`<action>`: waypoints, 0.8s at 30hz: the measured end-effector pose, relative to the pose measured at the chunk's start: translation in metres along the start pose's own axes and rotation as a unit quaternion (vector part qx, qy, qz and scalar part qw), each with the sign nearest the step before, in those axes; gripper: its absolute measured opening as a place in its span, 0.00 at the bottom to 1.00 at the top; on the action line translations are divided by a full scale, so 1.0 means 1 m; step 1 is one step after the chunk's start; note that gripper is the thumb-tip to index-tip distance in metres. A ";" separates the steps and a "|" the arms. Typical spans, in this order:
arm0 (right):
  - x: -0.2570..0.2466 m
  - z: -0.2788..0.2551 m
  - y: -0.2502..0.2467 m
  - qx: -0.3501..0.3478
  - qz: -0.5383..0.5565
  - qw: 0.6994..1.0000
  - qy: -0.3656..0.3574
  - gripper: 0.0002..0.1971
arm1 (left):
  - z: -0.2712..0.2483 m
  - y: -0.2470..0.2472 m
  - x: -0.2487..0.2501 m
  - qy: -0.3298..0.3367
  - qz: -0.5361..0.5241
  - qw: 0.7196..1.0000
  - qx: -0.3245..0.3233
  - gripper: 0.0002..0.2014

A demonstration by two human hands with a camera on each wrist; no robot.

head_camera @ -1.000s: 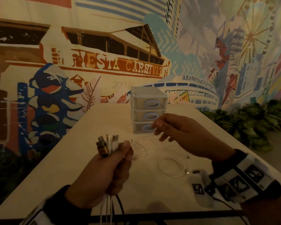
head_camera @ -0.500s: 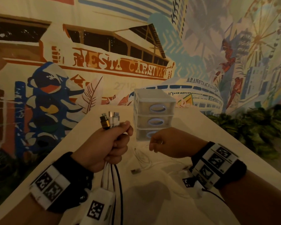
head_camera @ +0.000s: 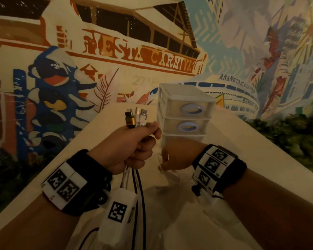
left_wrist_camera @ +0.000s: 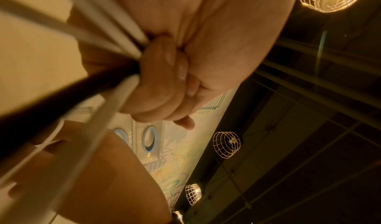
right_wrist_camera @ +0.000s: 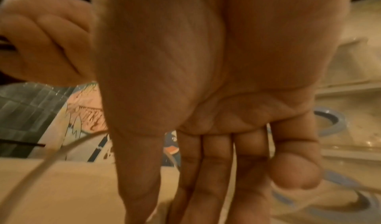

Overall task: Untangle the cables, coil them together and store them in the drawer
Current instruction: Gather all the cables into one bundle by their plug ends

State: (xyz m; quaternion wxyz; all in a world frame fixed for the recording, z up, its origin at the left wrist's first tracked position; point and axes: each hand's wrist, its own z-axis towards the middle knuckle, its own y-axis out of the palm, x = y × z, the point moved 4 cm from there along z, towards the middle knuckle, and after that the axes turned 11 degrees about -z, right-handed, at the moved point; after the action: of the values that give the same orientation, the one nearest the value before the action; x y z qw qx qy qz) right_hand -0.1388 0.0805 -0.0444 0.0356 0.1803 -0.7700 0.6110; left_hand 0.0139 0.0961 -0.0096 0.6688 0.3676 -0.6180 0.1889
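Observation:
My left hand (head_camera: 128, 148) grips a bundle of white and black cables (head_camera: 134, 181) in a fist. Their plug ends (head_camera: 135, 117) stick up above the thumb, and the rest hangs below. The left wrist view shows the fingers (left_wrist_camera: 160, 84) curled round the cables (left_wrist_camera: 103, 36). My right hand (head_camera: 173, 156) hangs in front of the bottom drawer of the clear three-drawer unit (head_camera: 184, 112), close beside the left fist. In the right wrist view its fingers (right_wrist_camera: 206, 162) point straight down and a thin white cable (right_wrist_camera: 41, 160) runs behind them. The fingertips are out of view.
The drawer unit stands on a pale table (head_camera: 233, 141), all its drawers closed. A painted mural wall (head_camera: 116, 51) rises behind the table. Green plants (head_camera: 296, 138) line the right side. More thin white cable (head_camera: 170, 177) lies under the right hand.
The left hand has lifted the bundle up and toward the drawer unit. The right hand has drawn back and down next to the left fist, bringing the thin white cable with it.

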 end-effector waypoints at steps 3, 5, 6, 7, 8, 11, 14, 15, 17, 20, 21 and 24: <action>-0.003 0.007 0.000 -0.016 -0.010 1.000 -0.016 0.19 | -0.002 -0.006 -0.004 0.002 -0.005 1.000 0.010 0.15; -0.001 0.006 -0.003 -0.012 -0.010 1.000 -0.019 0.17 | -0.003 -0.007 -0.006 0.005 -0.007 1.000 0.014 0.15; 0.003 0.004 -0.005 -0.012 0.000 1.000 -0.015 0.16 | -0.003 -0.007 -0.006 0.008 -0.006 1.000 0.018 0.15; 0.008 -0.001 -0.010 -0.012 0.019 1.000 -0.012 0.16 | -0.004 -0.008 -0.006 0.012 -0.006 1.000 0.024 0.15; 0.014 -0.007 -0.015 -0.008 0.046 0.999 -0.011 0.15 | -0.005 -0.008 -0.006 0.017 -0.005 0.999 0.030 0.15; 0.029 -0.031 -0.034 0.017 0.144 0.989 -0.020 0.10 | -0.006 -0.009 -0.007 0.029 -0.002 0.998 0.048 0.15; 0.037 -0.052 -0.046 0.047 0.194 0.980 -0.017 0.07 | -0.005 -0.007 -0.009 0.038 0.002 0.997 0.060 0.17; 0.037 -0.057 -0.048 0.054 0.195 0.979 -0.016 0.07 | -0.005 -0.006 -0.010 0.038 0.006 0.997 0.059 0.16; 0.037 -0.064 -0.049 0.059 0.201 0.978 -0.021 0.07 | -0.004 -0.003 -0.013 0.037 0.011 0.998 0.052 0.15; 0.035 -0.072 -0.052 0.078 0.219 0.971 -0.046 0.07 | -0.004 0.002 -0.018 0.027 0.012 0.998 0.059 0.13; 0.035 -0.074 -0.053 0.089 0.223 0.969 -0.054 0.08 | -0.004 0.003 -0.019 0.018 0.019 0.997 0.069 0.14; 0.046 -0.081 -0.062 0.139 0.255 0.954 -0.077 0.07 | -0.003 0.005 -0.024 -0.006 0.038 0.996 0.080 0.14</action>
State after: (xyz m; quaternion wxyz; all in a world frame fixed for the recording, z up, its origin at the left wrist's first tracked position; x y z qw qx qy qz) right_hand -0.1754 0.1355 0.0464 -0.2062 0.0282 -0.6981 0.6851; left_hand 0.0084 0.1063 -0.0319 0.6254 0.3977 -0.6185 0.2610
